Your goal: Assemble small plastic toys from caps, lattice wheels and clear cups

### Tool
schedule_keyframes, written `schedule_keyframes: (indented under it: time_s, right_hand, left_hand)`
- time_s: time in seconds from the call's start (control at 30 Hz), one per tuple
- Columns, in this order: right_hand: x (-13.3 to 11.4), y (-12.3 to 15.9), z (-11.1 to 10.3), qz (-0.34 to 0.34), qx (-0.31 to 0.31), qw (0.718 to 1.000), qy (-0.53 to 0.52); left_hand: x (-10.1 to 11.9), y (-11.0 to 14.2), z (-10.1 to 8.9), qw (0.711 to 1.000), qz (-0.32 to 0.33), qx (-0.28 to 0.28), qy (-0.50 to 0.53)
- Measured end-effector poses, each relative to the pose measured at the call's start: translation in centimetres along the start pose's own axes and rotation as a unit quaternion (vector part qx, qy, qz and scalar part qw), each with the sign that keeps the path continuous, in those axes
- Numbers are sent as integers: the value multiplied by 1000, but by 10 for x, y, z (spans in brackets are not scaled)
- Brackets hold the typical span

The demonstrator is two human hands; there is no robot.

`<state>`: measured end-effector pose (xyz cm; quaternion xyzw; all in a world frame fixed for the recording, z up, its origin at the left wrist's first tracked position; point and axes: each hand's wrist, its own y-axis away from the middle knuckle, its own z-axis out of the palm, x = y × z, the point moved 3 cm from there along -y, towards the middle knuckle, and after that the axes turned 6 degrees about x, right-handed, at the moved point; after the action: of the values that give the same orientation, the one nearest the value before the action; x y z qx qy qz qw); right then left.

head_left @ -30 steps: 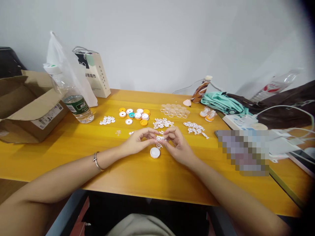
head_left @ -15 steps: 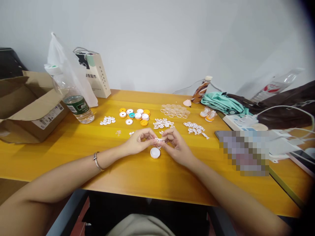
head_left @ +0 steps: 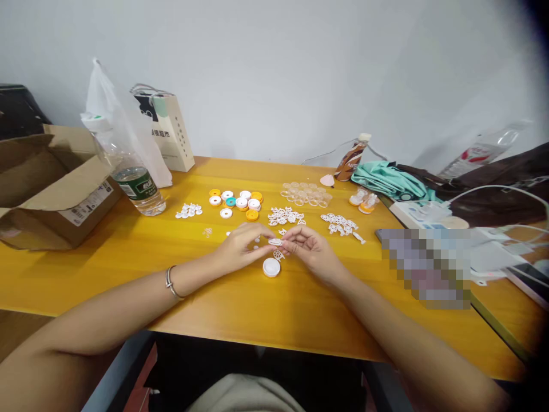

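Observation:
Between my two hands is a small white plastic piece (head_left: pixel 275 242), tilted nearly edge-on. My left hand (head_left: pixel 242 247) pinches its left end between thumb and fingers. My right hand (head_left: pixel 309 252) closes on its right end, the other fingers curled in. Just beneath, a white spoked wheel-like piece (head_left: pixel 278 256) lies on the table behind a round white cap with an orange lower rim (head_left: pixel 271 267). Beyond my fingertips sits a pile of white openwork pieces (head_left: pixel 286 216), with flat white pieces (head_left: pixel 339 223) to its right.
White, orange and blue discs (head_left: pixel 241 203), small white pegs (head_left: pixel 189 210) and clear cups (head_left: pixel 306 194) stand farther back. A water bottle (head_left: pixel 139 186) and cardboard box (head_left: pixel 81 200) are at left. A blurred-out flat device (head_left: pixel 424 266) and white power strip (head_left: pixel 414 214) lie at right.
The white piece has been turned between my fingers, from showing its face to nearly edge-on. My hands stay in almost the same place, and the spoked piece below shows more fully.

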<state>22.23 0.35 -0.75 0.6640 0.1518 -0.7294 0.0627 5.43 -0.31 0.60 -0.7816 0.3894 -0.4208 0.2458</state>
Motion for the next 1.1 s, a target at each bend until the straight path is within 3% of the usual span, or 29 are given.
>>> schedule_keyframes:
  time_s: [0.27, 0.5, 0.67, 0.8, 0.97, 1.1]
  right_hand:
    - [-1, 3, 4, -9, -9, 1000, 22]
    - [-5, 7, 5, -21, -7, 999, 35]
    - [-3, 5, 4, -33, -4, 998, 52]
    - [-5, 0, -4, -60, 37, 994, 81]
    - [-15, -4, -18, -107, 95, 984, 109]
    - [-19, -5, -22, -122, 100, 980, 119]
  left_hand:
    - [6, -1, 1, 998, 57, 7, -18]
    - [11, 1, 0, 997, 70, 21, -10]
    - [4, 0, 3, 999, 27, -9, 22]
    - [-10, -1, 3, 998, -35, -6, 45]
    - [-17, -2, 7, 992, -47, -111, 26]
    - [-16, -5, 9, 986, -53, -156, 17]
